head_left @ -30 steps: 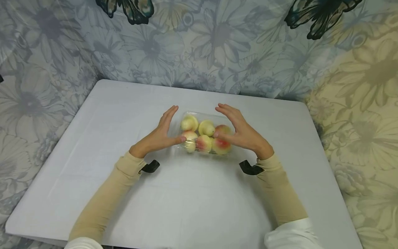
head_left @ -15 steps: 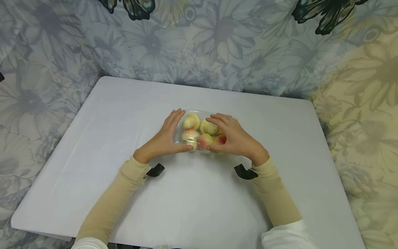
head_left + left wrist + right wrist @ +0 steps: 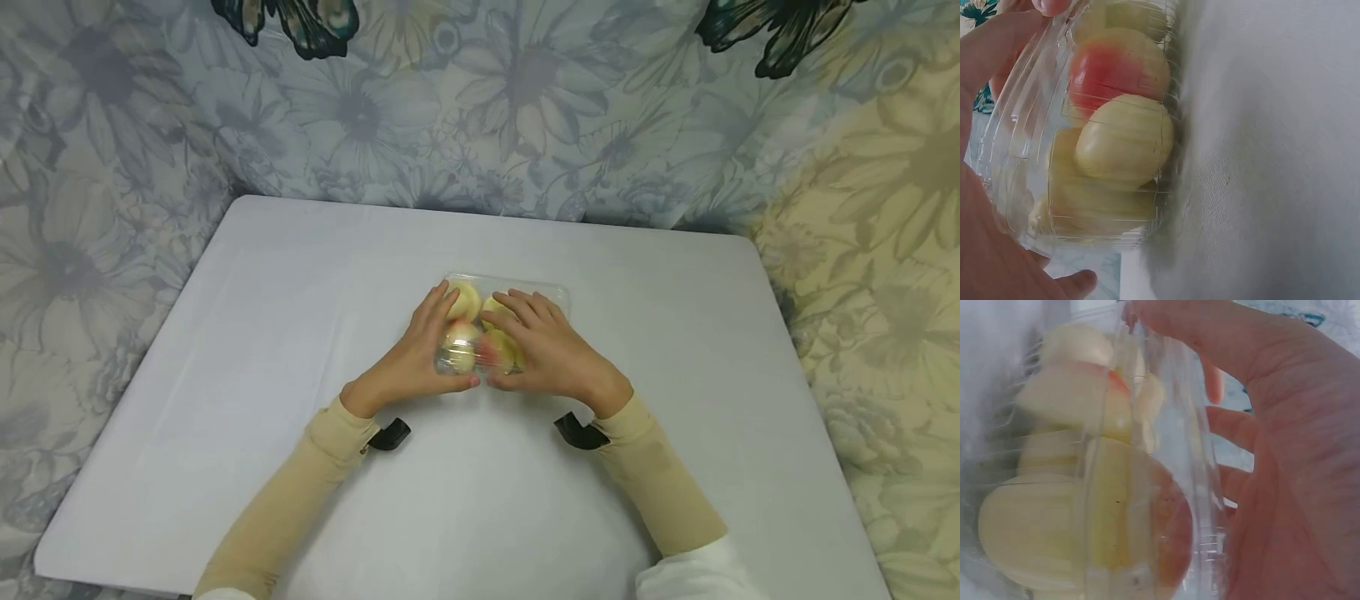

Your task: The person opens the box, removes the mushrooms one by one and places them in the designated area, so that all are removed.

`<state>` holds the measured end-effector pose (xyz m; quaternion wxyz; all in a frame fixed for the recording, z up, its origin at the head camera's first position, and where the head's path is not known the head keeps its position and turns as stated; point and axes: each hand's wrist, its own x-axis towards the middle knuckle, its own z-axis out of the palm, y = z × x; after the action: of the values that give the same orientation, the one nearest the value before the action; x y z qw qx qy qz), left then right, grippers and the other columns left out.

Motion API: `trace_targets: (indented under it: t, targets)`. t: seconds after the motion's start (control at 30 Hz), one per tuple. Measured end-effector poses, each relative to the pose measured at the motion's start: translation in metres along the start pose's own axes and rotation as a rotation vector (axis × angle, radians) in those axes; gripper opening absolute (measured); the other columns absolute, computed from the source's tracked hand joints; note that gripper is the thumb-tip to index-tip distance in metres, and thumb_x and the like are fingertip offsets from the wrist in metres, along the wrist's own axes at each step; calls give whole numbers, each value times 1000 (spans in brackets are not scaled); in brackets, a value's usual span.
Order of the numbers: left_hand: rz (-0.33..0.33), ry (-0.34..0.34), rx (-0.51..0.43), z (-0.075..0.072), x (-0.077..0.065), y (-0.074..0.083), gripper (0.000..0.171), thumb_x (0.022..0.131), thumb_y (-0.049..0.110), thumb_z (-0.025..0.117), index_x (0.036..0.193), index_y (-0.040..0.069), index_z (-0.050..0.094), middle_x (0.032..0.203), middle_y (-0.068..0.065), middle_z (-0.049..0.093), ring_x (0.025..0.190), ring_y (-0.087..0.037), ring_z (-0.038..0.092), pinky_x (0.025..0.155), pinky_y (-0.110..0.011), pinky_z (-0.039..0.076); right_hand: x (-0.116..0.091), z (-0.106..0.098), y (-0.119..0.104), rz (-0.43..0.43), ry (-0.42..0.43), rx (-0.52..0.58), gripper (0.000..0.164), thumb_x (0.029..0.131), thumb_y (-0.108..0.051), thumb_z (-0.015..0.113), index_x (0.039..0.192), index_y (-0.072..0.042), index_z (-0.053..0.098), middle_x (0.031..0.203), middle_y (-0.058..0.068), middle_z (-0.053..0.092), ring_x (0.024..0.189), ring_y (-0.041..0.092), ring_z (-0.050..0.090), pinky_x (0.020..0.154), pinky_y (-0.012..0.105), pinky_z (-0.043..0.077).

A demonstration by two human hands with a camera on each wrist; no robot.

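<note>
A clear plastic clamshell container (image 3: 557,293) rests on the white table, filled with several yellow, red-blushed fruits (image 3: 467,302) that look like peaches or apples. My left hand (image 3: 411,352) grips its left side, thumb along the front edge and fingers over the lid. On the right, my right hand (image 3: 553,352) holds it the same way, covering part of the lid and the fruit beneath. Both thumb tips almost meet at the middle of the front. Close up, the left wrist view shows a red-cheeked fruit (image 3: 1113,72) behind the ridged plastic wall.
The white tabletop (image 3: 300,275) stretches out around the container. Floral-patterned walls (image 3: 360,117) with butterfly designs stand behind and at both sides of the table.
Both hands have come down and closer together onto the container. The right hand has moved left across the lid, and the thumbs have dropped to the front edge.
</note>
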<state>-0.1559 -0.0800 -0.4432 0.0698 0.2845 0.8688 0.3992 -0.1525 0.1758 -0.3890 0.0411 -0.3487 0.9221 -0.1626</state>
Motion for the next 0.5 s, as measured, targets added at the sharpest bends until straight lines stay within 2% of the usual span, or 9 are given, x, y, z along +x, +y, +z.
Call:
trace_targets:
  t: [0.2,0.4,0.5]
  targets:
    - [39,37,23,2,-2,1,124,79,43,85,163,20,-4,171,-7,-9,159,-31,-3,123,-63,26,-1,2,-2,-13,29,-45,79,85,-44,79,151,-19,43,162,12,33,152,35,27,127,58,19]
    - [41,23,35,3,-5,-2,117,83,40,83,163,22,-1,171,-6,-10,159,-30,-1,120,-63,33,-2,7,-4,-17,23,-42,71,91,-45,72,151,-17,45,161,14,35,152,35,28,127,59,18]
    - [49,41,38,4,-3,-3,118,82,39,85,163,22,1,171,-6,-7,159,-29,2,120,-62,33,-2,8,-4,-21,44,-57,71,92,-44,73,150,-16,45,160,14,36,151,36,29,126,60,19]
